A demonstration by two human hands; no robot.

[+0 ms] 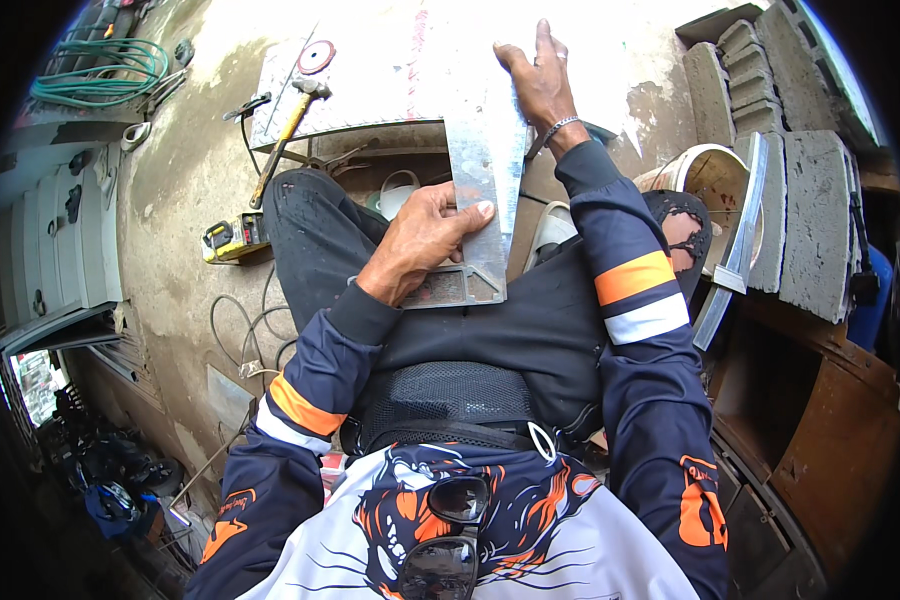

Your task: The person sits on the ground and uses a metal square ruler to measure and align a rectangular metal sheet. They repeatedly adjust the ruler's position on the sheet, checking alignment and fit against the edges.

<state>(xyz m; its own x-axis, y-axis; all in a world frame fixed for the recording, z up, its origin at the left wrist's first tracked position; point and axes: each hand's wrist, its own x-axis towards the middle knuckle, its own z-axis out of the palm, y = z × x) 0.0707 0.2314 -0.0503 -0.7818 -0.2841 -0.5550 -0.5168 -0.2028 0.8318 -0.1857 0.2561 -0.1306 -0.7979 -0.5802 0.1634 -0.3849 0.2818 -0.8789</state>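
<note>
My left hand (422,238) is closed on a metal try square (475,165), its thumb on the blade and its fingers curled at the left edge. The square's stock (457,288) lies nearest me, over my lap, while the blade points away across the low worktop. Along the blade's right side runs a narrow grey metal strip (511,185). My right hand (540,85) is stretched forward near the strip's far end, thumb and index finger apart. Glare washes out the surface there, so I cannot tell exactly what those fingertips touch.
On the pale worktop (370,105) lie a hammer (295,125) and a red-rimmed disc (316,57). A yellow tape measure (235,238) sits left of my knee near loose cable (235,325). To the right stand a white bucket (705,170), a metal bar (738,255) and concrete blocks (815,215).
</note>
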